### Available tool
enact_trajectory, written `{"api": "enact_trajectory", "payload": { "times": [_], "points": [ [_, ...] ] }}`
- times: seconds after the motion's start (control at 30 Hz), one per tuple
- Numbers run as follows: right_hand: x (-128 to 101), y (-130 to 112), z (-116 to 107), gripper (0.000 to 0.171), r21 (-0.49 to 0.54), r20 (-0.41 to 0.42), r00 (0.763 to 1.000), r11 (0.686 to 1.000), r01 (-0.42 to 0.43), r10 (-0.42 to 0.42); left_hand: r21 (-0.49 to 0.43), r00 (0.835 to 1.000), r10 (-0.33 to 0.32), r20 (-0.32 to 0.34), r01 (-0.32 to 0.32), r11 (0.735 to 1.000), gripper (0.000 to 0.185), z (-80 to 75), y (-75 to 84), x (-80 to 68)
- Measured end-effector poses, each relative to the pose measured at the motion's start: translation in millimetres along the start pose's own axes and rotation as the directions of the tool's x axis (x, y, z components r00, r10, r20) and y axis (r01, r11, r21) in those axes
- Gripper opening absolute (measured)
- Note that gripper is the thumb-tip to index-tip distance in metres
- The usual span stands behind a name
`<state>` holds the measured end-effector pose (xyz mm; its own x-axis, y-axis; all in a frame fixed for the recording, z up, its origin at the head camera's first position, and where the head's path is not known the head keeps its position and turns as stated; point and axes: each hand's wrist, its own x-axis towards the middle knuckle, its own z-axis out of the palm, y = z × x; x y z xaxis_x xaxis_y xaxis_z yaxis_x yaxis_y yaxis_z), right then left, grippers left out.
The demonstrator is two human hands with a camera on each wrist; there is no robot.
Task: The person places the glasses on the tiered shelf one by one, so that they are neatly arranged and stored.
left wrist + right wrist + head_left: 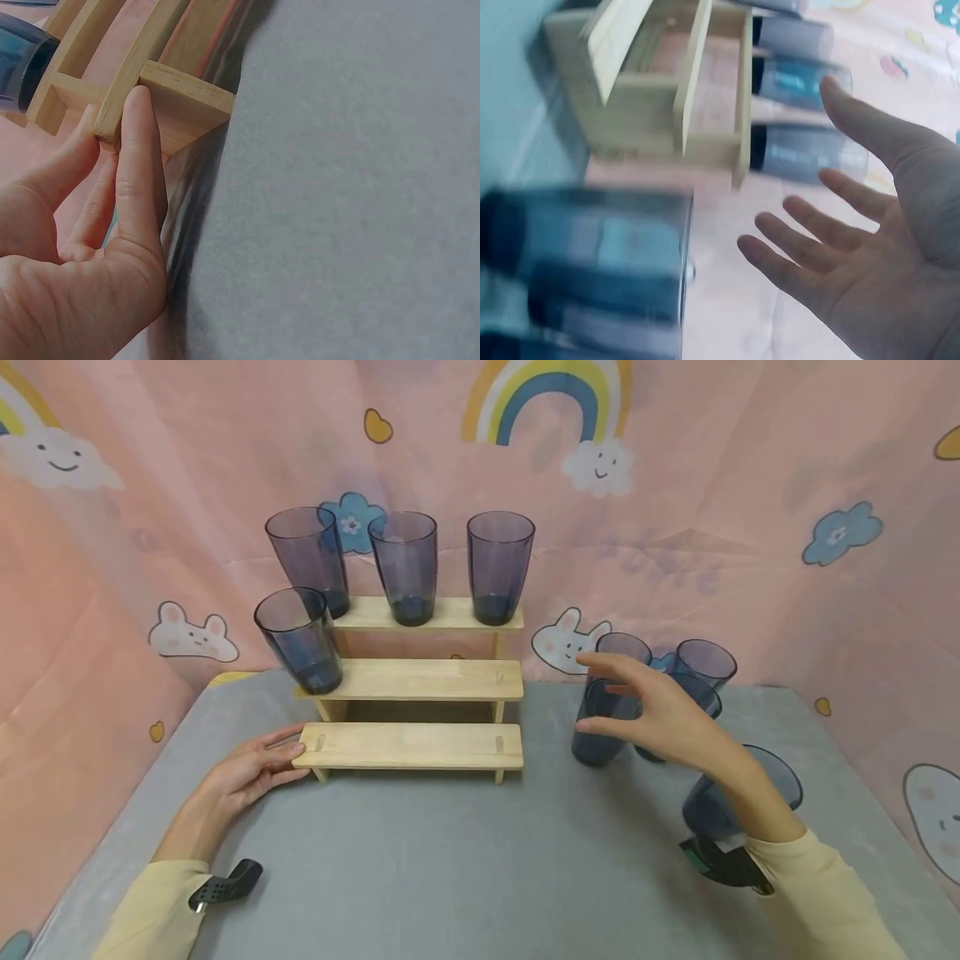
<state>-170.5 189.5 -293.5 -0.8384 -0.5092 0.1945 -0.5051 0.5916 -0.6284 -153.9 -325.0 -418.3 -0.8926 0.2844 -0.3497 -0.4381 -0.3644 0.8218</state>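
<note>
A three-step wooden shelf (408,747) stands on the table. At the left end of its lowest board, my left hand (251,770) pinches the edge between thumb and fingers, as the left wrist view shows. Three tinted drinking glasses stand on the top step, the middle one (405,572) among them. Another glass (303,643) stands at the left of the second step. My right hand (656,706) hovers at the group of glasses on the right, fingers spread from the thumb and nothing between them. The nearest glass there (596,739) is partly behind it.
More glasses stand on the right of the grey table (420,868), one at the back (705,662) and another (708,810) partly behind my right forearm. A pink printed cloth (690,485) hangs behind the shelf.
</note>
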Motion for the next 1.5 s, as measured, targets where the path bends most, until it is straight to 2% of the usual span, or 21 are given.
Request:
{"api": "enact_trajectory", "payload": {
  "times": [0.1,0.23,0.33,0.43,0.5,0.57,0.63,0.77,0.9,1.0,1.1,1.2,1.33,1.43,1.5],
  "points": [
    [-15,13,-14,0.073,-0.008,0.003,1.000,1.000,-0.012,0.012,-0.012,1.000,-0.003,0.001,0.003,1.000,0.042,-0.4,-0.4,0.5],
    [-36,30,-31,0.077,0.021,0.039,0.995,0.996,-0.089,0.088,-0.028,1.000,-0.003,-0.001,0.003,1.000,0.030,-0.3,-1.1,1.1],
    [-53,45,-45,0.079,0.007,0.061,0.988,0.990,-0.140,0.140,-0.002,1.000,-0.005,-0.007,0.005,1.000,0.043,1.2,-1.4,2.7],
    [-68,64,-57,0.082,0.000,0.076,0.992,0.994,-0.106,0.105,0.039,1.000,-0.008,-0.018,0.008,0.999,0.066,2.6,-1.6,4.4],
    [-78,75,-64,0.083,-0.005,0.095,0.992,0.997,-0.080,0.080,0.055,1.000,-0.010,-0.024,0.011,0.998,0.074,3.1,-1.4,4.5],
    [-86,87,-70,0.084,0.005,0.125,0.990,0.997,-0.072,0.071,0.054,1.000,-0.010,-0.025,0.011,0.998,0.077,3.2,-1.1,3.9],
    [-93,96,-74,0.084,-0.014,0.153,0.983,0.995,-0.098,0.099,0.043,1.000,-0.012,-0.023,0.013,0.999,0.078,3.7,-0.4,2.6],
    [-106,110,-80,0.086,0.007,0.170,0.980,0.994,-0.105,0.103,0.021,1.000,-0.017,-0.018,0.017,1.000,0.079,4.3,0.4,1.2],
    [-115,120,-81,0.091,0.152,0.232,0.972,0.985,-0.082,0.045,0.012,1.000,-0.019,-0.022,0.019,1.000,0.078,3.7,0.2,0.8],
    [-122,129,-82,0.097,0.315,0.318,0.948,0.943,-0.107,0.001,0.002,1.000,-0.012,-0.020,0.012,1.000,0.072,3.0,-0.2,0.8],
    [-131,140,-78,0.099,0.427,0.354,0.935,0.893,-0.143,-0.019,-0.022,1.000,-0.006,-0.011,0.006,1.000,0.050,2.6,-0.8,1.4],
    [-141,149,-71,0.095,0.461,0.328,0.944,0.868,-0.184,0.026,-0.042,1.000,-0.003,-0.001,0.003,0.999,0.030,2.0,-1.3,2.1],
    [-149,159,-59,0.094,0.485,0.280,0.953,0.840,-0.243,0.114,-0.057,1.000,-0.006,-0.002,0.006,0.998,0.030,1.1,-1.2,2.2],
    [-152,164,-50,0.093,0.465,0.244,0.952,0.840,-0.280,0.183,-0.065,1.000,-0.015,-0.014,0.014,0.998,0.028,0.4,-1.0,1.6],
    [-154,167,-45,0.093,0.437,0.208,0.953,0.850,-0.293,0.221,-0.062,1.000,-0.019,-0.019,0.018,0.998,0.030,0.0,-0.8,1.4]
  ]
}}
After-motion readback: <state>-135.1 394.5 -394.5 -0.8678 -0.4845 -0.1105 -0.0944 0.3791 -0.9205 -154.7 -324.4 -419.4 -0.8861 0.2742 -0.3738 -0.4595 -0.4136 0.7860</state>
